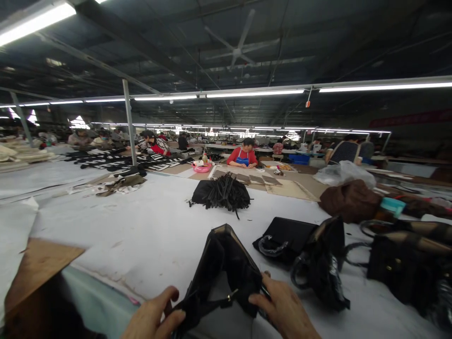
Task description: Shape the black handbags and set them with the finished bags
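A black handbag [243,268] stands on the white table in front of me, its mouth facing me and its dark inside showing. A strap with a small metal piece [230,296] crosses the opening. On the bag's left edge is my left hand [155,314], fingers curled and thumb against the black material. My right hand [286,306] pinches the right edge between thumb and fingers. Just right of it lie more black bags [319,268], some handles wrapped in clear plastic. The handbag's lower part runs out of view.
Beyond the bag lies a heap of black strips [226,190] on the white table covering [116,235]. Brown material [349,200] and a turquoise-lidded container [390,207] sit at right. A co-worker in red [243,155] sits across, near a pink basket [202,167].
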Demonstrator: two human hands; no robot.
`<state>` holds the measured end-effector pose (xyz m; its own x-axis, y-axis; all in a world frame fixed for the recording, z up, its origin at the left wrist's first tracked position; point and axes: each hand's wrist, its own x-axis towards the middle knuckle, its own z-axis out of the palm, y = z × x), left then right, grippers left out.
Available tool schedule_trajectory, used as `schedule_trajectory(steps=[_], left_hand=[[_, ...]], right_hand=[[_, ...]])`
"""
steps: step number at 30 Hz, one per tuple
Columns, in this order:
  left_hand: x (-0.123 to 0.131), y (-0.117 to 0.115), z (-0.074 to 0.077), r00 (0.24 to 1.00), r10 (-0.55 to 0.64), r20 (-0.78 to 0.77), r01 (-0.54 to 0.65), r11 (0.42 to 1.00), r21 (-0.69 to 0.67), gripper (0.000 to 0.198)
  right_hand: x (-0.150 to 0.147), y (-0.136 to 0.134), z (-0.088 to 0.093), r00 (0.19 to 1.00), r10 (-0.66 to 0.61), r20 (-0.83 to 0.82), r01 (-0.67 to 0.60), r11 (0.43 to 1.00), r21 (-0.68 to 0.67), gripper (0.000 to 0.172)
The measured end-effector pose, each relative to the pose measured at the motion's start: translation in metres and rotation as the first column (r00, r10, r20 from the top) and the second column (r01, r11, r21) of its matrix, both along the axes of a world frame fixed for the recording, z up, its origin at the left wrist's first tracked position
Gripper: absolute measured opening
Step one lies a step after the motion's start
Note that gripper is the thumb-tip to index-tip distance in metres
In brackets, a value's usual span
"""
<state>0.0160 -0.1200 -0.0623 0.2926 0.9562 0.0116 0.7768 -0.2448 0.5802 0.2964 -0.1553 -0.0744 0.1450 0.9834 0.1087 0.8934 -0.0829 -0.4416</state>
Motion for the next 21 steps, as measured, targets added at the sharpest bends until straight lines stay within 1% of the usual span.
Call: schedule_trajectory(steps=[2, 3, 5, 7, 8, 10, 11, 12, 14, 15, 16, 18, 21], left_hand=[[-0.003, 0.000, 0.012, 0.997, 0.070, -0.036, -0.070, 0.997, 0.012, 0.029], [-0.003, 0.000, 0.020, 0.994, 0.100, -0.045, -0.098, 0.994, 0.045, 0.035], [0.004, 0.001, 0.041, 0.993, 0.114, -0.040, -0.107, 0.981, 0.164, 0.039], [0.024, 0.005, 0.062, 0.996, 0.070, -0.048, -0.052, 0.950, 0.307, 0.036], [0.037, 0.010, 0.071, 0.996, 0.060, -0.059, -0.033, 0.924, 0.380, 0.034], [0.069, 0.023, 0.082, 0.993, 0.035, -0.116, 0.027, 0.872, 0.488, 0.029], [0.084, 0.032, 0.084, 0.986, 0.040, -0.161, 0.048, 0.860, 0.508, 0.028], [0.098, 0.042, 0.083, 0.977, 0.043, -0.210, 0.071, 0.861, 0.503, 0.028], [0.119, 0.061, 0.075, 0.949, 0.000, -0.316, 0.141, 0.894, 0.424, 0.028], [0.126, 0.070, 0.069, 0.930, -0.023, -0.367, 0.174, 0.907, 0.384, 0.026], [0.130, 0.077, 0.063, 0.908, -0.046, -0.417, 0.210, 0.910, 0.357, 0.026], [0.130, 0.088, 0.052, 0.867, -0.076, -0.493, 0.267, 0.905, 0.330, 0.027], [0.117, 0.096, 0.044, 0.831, -0.126, -0.542, 0.340, 0.887, 0.314, 0.025]], right_hand=[[-0.003, -0.002, 0.004, 0.999, -0.015, -0.033, 0.014, 1.000, -0.009, 0.015], [-0.004, -0.003, 0.006, 0.999, -0.016, -0.047, 0.015, 1.000, -0.011, 0.015], [-0.006, -0.004, 0.008, 0.998, -0.001, -0.068, 0.000, 1.000, -0.023, 0.017], [-0.007, -0.005, 0.008, 0.997, 0.019, -0.080, -0.021, 0.999, -0.031, 0.020], [-0.008, -0.005, 0.007, 0.996, 0.027, -0.084, -0.030, 0.999, -0.032, 0.020], [-0.009, -0.004, 0.005, 0.996, 0.034, -0.087, -0.036, 0.999, -0.029, 0.022], [-0.010, -0.004, 0.004, 0.996, 0.033, -0.088, -0.036, 0.999, -0.030, 0.023], [-0.010, -0.004, 0.004, 0.995, 0.036, -0.090, -0.039, 0.999, -0.033, 0.024], [-0.010, -0.003, 0.005, 0.994, 0.042, -0.097, -0.046, 0.998, -0.043, 0.025], [-0.010, -0.003, 0.007, 0.994, 0.049, -0.102, -0.054, 0.997, -0.047, 0.026], [-0.008, -0.003, 0.009, 0.993, 0.054, -0.107, -0.060, 0.997, -0.053, 0.026], [-0.002, -0.003, 0.016, 0.993, 0.043, -0.108, -0.051, 0.996, -0.071, 0.026], [0.014, -0.005, 0.025, 0.992, -0.028, -0.123, 0.017, 0.996, -0.085, 0.024]])
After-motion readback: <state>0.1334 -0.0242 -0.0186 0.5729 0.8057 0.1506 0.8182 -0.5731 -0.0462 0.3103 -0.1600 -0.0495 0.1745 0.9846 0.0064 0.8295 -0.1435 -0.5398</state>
